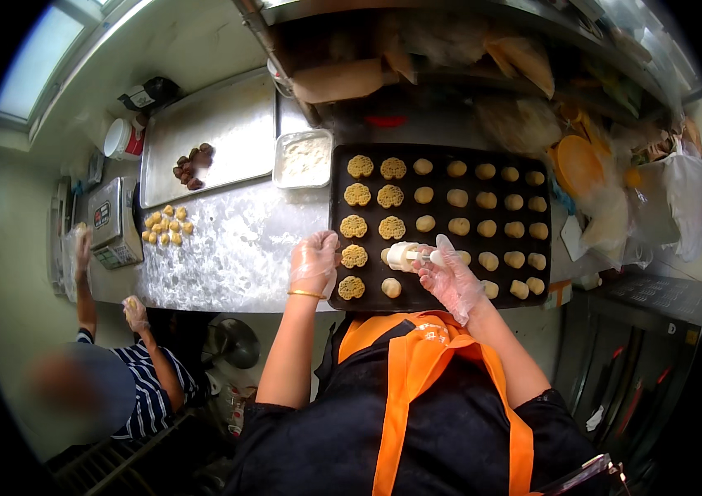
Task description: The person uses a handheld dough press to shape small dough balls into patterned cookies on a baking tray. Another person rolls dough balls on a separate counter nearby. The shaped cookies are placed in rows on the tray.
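A dark baking tray [442, 153] lies before me with rows of dough pieces. The two left columns hold mostly flat, patterned, flower-shaped pressed cakes [352, 256]; the others hold round dough balls [459, 226]. In a clear glove, my right hand [454, 285] is closed around a white plunger-type pastry mold [403, 257], tilted over the second column above a plain dough ball [390, 288]. The mold hides the spot beneath it. My left hand [315, 263], also gloved, has its fingers curled at the tray's left rim and appears to grip it.
Behind my left hand stands a tub of flour [303, 159]. Farther left are a metal sheet pan [227, 124] with dark filling balls [194, 165], yellow dough pieces [167, 225] and a scale [114, 219]. A co-worker's gloved hand [135, 314] holds dough. Bags hang at right.
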A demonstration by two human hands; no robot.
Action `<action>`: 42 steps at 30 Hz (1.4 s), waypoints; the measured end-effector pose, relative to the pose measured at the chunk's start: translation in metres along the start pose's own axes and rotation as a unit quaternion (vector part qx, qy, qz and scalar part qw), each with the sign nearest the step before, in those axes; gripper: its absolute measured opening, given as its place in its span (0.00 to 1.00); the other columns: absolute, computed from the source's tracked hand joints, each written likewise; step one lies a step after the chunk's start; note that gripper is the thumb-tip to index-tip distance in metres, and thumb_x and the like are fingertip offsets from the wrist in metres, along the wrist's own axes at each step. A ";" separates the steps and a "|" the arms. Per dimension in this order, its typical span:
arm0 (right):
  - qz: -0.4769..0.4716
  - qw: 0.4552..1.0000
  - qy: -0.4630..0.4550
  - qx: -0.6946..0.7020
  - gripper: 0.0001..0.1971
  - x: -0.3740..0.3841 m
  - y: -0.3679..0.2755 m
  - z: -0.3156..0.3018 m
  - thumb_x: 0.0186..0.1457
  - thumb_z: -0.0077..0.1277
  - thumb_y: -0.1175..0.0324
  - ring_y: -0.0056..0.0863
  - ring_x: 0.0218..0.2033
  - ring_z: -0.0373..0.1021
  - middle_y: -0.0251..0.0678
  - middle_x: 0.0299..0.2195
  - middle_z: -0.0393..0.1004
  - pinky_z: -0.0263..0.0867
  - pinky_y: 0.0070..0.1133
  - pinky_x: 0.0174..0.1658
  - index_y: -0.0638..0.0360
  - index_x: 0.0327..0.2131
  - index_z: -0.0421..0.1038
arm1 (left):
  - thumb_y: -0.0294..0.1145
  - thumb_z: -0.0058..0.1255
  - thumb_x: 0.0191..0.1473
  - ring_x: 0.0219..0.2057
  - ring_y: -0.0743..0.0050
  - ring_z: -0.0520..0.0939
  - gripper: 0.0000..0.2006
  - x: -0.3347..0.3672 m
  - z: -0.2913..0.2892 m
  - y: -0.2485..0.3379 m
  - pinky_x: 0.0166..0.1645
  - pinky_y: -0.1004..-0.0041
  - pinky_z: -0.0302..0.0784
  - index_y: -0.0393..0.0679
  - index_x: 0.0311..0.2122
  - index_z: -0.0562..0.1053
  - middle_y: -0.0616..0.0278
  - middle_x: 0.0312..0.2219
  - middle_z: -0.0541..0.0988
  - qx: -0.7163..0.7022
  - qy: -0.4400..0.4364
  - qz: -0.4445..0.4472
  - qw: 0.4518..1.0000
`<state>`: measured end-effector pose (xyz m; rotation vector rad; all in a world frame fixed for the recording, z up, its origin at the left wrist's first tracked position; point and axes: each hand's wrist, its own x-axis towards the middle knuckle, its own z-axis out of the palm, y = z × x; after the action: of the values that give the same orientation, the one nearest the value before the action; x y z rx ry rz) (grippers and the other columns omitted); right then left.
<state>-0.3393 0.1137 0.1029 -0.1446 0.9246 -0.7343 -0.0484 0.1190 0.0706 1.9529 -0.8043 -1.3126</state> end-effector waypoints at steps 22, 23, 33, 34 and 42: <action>-0.002 0.967 0.122 -0.223 0.35 0.067 0.058 0.018 0.60 0.65 0.47 0.26 0.42 0.79 0.40 0.45 0.78 0.79 0.18 0.47 0.62 0.61 0.69 | 0.34 0.54 0.68 0.34 0.70 0.85 0.15 -0.025 -0.016 -0.066 0.44 0.71 0.81 0.36 0.53 0.79 0.56 0.43 0.85 -0.183 -0.012 -0.075 0.980; 0.005 0.966 0.112 -0.231 0.35 0.068 0.055 0.018 0.60 0.65 0.46 0.26 0.42 0.79 0.40 0.45 0.78 0.79 0.18 0.47 0.62 0.61 0.69 | 0.32 0.56 0.66 0.35 0.66 0.85 0.14 -0.022 -0.010 -0.069 0.44 0.70 0.81 0.38 0.53 0.79 0.55 0.42 0.85 -0.100 -0.016 0.015 0.995; 0.051 0.891 0.121 -0.435 0.29 0.065 0.033 0.014 0.63 0.60 0.41 0.14 0.29 0.67 0.26 0.34 0.76 0.68 0.16 0.34 0.58 0.53 0.77 | 0.48 0.69 0.47 0.49 0.49 0.80 0.21 0.001 0.074 -0.030 0.54 0.58 0.77 0.50 0.45 0.83 0.56 0.44 0.81 0.319 -0.088 0.303 0.894; 0.043 0.878 0.108 -0.464 0.28 0.060 0.025 0.020 0.62 0.60 0.42 0.16 0.30 0.69 0.27 0.36 0.77 0.69 0.18 0.36 0.58 0.52 0.78 | 0.50 0.69 0.47 0.49 0.50 0.80 0.22 0.002 0.075 -0.030 0.54 0.58 0.77 0.50 0.45 0.83 0.56 0.44 0.81 0.325 -0.089 0.288 0.896; -0.078 0.529 0.072 -0.842 0.42 0.068 0.002 0.121 0.70 0.28 0.33 0.53 0.48 0.77 0.58 0.44 0.81 0.70 0.37 0.54 0.63 0.43 0.82 | 0.48 0.66 0.50 0.52 0.50 0.80 0.27 0.010 0.068 -0.025 0.56 0.58 0.78 0.48 0.54 0.79 0.52 0.50 0.80 0.385 -0.086 0.266 0.880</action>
<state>-0.2194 0.0489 0.1301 -1.9487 1.5128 0.2984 -0.1059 0.1146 0.0258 1.9290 -2.0274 -0.8860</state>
